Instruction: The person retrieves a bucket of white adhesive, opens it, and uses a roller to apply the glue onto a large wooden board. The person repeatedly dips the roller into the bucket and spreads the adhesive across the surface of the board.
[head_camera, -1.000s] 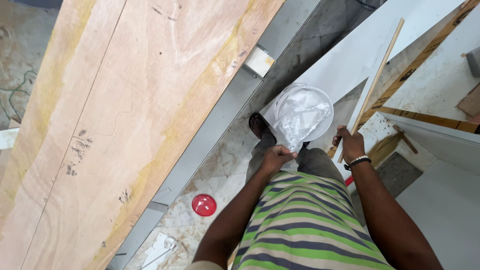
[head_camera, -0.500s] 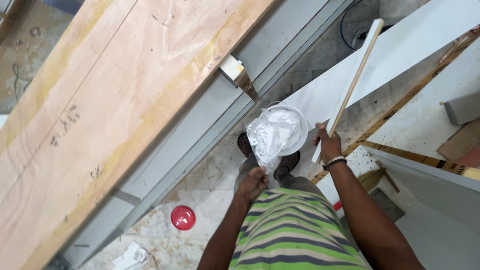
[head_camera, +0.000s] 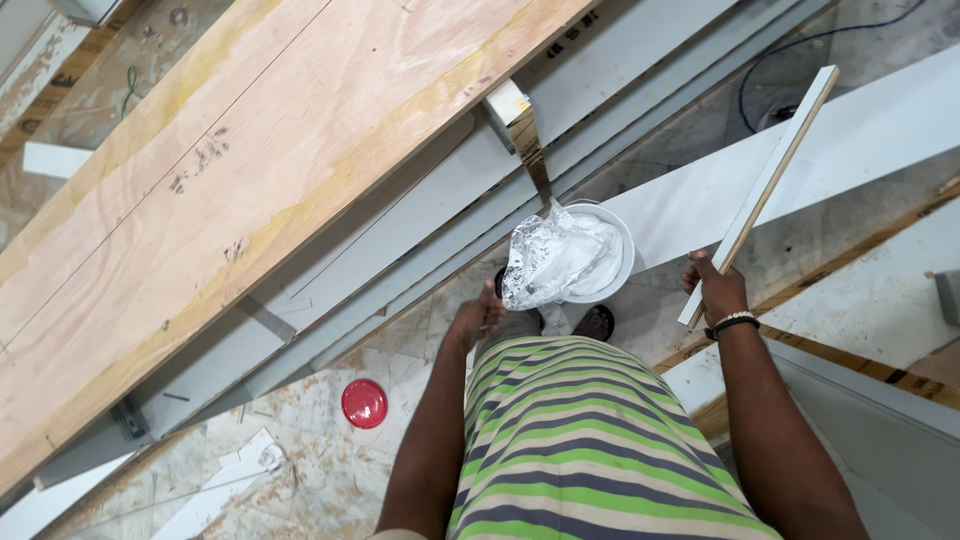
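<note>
Person standing, seen from above, striped shirt (head_camera: 590, 440) filling the near centre; right hand (head_camera: 716, 292) at right, fingers wrapped tight round the near end of a long thin wood strip (head_camera: 770, 180) with a white face, strip angled up and away to the far right; wristband (head_camera: 732, 321) on that wrist; left hand (head_camera: 478, 318) at centre-left, held just beside a crinkled plastic bag (head_camera: 550, 262) of white stuff; fingers look curled, but whether they pinch the bag edge I cannot tell; bag sits in a white bucket (head_camera: 618, 262) on the floor just ahead of the feet, one shoe (head_camera: 597, 322) showing; behind the bucket a brush (head_camera: 522, 125) with a pale handle sticks up from it, tip hidden by the bag; big plywood sheet (head_camera: 250, 180) fills the left and far side, resting on grey panels (head_camera: 420, 230); white board (head_camera: 830, 150) runs across far right; red lid (head_camera: 364, 403) on the floor, near left, well apart from both hands; step in hand looks like carrying the strip while tending the bag in the bucket; any next move calls for keeping the strip's far end clear of the board and the bag from tipping.
</note>
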